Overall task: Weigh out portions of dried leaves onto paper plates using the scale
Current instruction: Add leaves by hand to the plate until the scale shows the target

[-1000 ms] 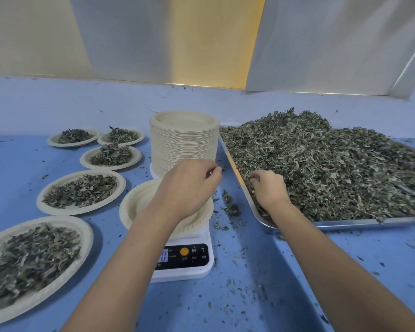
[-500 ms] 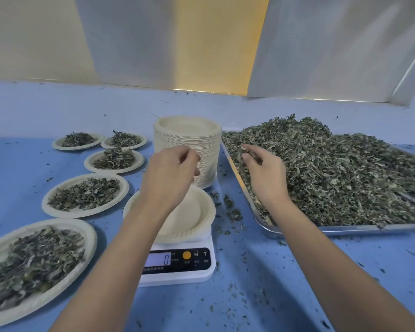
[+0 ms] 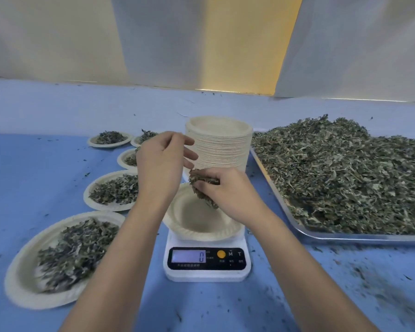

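Two bare hands in view now, the left hand [image 3: 162, 164] and the right hand [image 3: 228, 190], each on a slender forearm, the left forearm [image 3: 120, 255] and the right forearm [image 3: 297, 259], uncovered from the wrist right behind each hand as far back as the view reaches.

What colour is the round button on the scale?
Orange. The button sits beside the display on the scale, clearest in the head view.
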Demonstrator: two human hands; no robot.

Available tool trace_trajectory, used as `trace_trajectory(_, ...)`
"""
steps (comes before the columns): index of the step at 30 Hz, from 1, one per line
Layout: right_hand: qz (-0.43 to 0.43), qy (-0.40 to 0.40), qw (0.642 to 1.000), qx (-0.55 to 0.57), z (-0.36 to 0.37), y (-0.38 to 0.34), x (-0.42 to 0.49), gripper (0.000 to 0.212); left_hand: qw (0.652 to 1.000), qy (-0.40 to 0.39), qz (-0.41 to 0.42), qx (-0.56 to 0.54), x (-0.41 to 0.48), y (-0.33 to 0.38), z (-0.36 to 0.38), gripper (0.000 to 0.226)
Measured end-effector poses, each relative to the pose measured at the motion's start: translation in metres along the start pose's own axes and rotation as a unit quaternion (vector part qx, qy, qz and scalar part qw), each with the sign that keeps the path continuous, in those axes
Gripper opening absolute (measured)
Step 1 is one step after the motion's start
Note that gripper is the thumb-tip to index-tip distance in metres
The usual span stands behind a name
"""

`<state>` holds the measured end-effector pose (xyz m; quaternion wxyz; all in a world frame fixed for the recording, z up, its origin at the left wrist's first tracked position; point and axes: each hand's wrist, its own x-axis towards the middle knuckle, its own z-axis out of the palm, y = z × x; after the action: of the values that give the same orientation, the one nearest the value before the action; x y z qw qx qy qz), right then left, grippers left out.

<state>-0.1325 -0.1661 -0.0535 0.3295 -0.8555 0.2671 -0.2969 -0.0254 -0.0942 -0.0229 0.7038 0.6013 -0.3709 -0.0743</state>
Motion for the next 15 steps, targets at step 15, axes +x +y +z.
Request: trace_trajectory(15,0.041,-0.029,0.997,0.053,-0.0025,0.0083,0.0026,0.028,1.000,-0.017,-0.004,-0.001,0.0035,-0.0049,0.0015,0.026)
